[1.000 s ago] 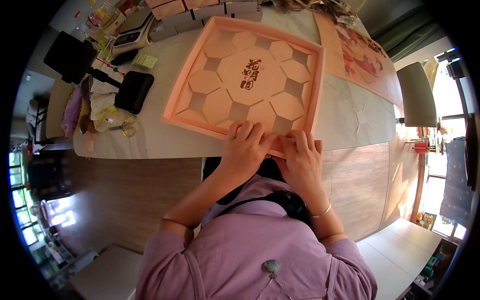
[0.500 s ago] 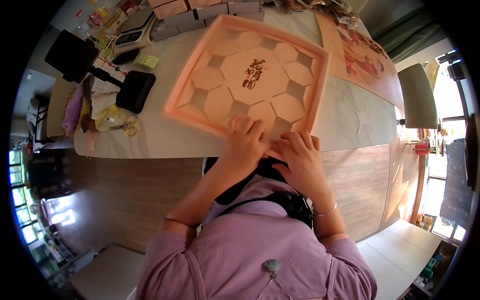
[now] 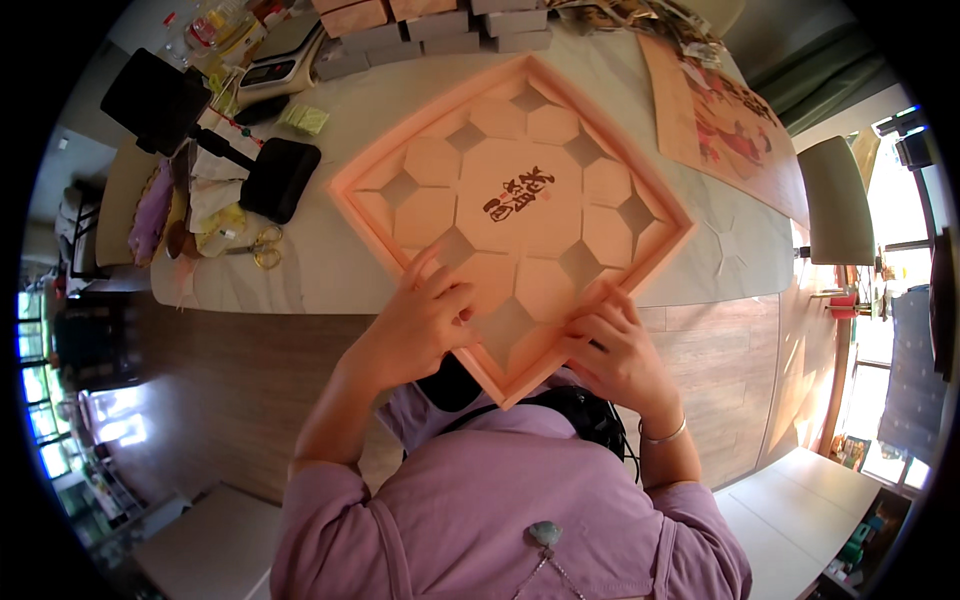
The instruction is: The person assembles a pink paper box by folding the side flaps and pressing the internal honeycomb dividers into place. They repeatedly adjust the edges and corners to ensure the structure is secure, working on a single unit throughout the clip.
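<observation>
A large square pink tray box [image 3: 512, 205] with an octagon and diamond pattern and a dark printed mark in its middle lies turned corner-on across the near edge of the pale table [image 3: 330, 270]. Its nearest corner overhangs the edge toward my chest. My left hand [image 3: 415, 325] presses on the lower left rim, fingers spread over the pattern. My right hand [image 3: 615, 350] grips the lower right rim near that same corner.
Left of the tray lie a black pouch [image 3: 278, 178], gold-handled scissors [image 3: 262, 247], a dark tablet on a stand [image 3: 155, 100] and small clutter. Several brown boxes [image 3: 430, 25] line the far edge. A flat printed orange sheet [image 3: 725, 115] lies far right, beside a pale chair [image 3: 838, 200].
The tray has been rotated from lying square to the table edge to standing on a corner, and pulled closer to me. Both hands stayed on its near rim.
</observation>
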Available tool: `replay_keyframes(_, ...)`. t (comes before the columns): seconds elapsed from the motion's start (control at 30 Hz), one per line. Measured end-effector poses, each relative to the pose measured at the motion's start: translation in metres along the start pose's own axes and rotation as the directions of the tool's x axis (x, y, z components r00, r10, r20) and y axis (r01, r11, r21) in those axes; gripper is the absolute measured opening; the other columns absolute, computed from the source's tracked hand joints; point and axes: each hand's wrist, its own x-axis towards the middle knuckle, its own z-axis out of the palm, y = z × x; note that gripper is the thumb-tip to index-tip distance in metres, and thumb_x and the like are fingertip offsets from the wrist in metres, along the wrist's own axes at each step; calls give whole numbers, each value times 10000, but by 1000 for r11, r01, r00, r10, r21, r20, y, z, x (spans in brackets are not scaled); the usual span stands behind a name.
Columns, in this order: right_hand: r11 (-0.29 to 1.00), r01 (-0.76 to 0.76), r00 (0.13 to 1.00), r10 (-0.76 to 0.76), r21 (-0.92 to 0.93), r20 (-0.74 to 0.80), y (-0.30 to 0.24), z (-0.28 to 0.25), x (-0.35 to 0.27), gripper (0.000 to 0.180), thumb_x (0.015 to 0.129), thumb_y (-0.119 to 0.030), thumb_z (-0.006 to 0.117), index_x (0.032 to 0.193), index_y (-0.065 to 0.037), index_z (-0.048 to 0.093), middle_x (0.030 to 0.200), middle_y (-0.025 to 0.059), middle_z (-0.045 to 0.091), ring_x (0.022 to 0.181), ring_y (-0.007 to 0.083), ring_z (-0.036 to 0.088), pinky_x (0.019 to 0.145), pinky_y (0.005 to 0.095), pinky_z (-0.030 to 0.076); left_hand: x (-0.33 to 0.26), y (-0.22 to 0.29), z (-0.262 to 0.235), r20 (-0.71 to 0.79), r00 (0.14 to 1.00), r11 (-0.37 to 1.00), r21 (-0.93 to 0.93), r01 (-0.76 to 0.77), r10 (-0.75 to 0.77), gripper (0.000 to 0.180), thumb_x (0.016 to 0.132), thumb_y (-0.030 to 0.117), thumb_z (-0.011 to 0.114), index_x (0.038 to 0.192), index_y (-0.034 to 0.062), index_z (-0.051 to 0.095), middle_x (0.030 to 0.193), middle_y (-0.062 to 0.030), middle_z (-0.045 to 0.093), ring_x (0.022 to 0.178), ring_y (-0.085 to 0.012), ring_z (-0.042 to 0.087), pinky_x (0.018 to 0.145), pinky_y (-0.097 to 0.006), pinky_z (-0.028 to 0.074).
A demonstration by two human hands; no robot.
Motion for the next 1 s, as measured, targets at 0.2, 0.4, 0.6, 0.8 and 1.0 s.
replay_keyframes(0.2, 997, 55, 998, -53, 57, -29, -9, 11, 8, 139, 751, -62, 745, 865, -89, 669, 905, 27, 612, 960, 223, 635, 1108, 528, 462, -11, -7, -1, -105, 989, 995, -11, 102, -102, 289, 719, 10, 689, 878, 226, 798, 1012, -28, 583, 1176, -269, 537, 1242, -651, 197)
replay_keyframes(0.4, 1000, 24, 994, -22, 17, -103, -8, 27, 27, 211, 746, -94, 808, 928, -86, 700, 915, 39, 622, 917, 249, 633, 1056, 514, 484, 2, -22, 0, -270, 944, 976, 54, 212, -190, 289, 748, 4, 679, 968, 163, 779, 1115, -41, 621, 1241, -260, 539, 1232, -655, 175)
replay_keyframes(0.6, 1000, 17, 984, -19, -11, -176, -11, 44, 51, 230, 743, -143, 794, 924, -80, 667, 930, 42, 604, 951, 253, 607, 976, 456, 496, -1, -13, -6, -315, 935, 986, -55, 155, -165, 272, 780, 116, 736, 1050, 121, 767, 1181, -29, 644, 1206, -258, 577, 1229, -647, 168)
replay_keyframes(0.8, 998, -44, 992, 39, -45, -117, -18, 46, 64, 410, 725, -156, 810, 1101, -47, 687, 1117, 58, 636, 1034, 267, 599, 935, 424, 457, -2, 14, 11, -401, 889, 973, -38, 227, -223, 526, 712, 321, 862, 1173, 105, 727, 1154, -6, 638, 1169, -229, 593, 1219, -648, 180)
replay_keyframes(1.0, 987, -107, 992, 97, -119, -84, -23, 55, 73, 515, 695, -141, 796, 1189, -44, 689, 1151, 57, 640, 1048, 268, 591, 910, 398, 437, 3, 15, 45, -522, 809, 936, 58, 348, -269, 495, 729, 307, 845, 1154, 86, 718, 1118, 4, 636, 1132, -196, 597, 1223, -650, 174)
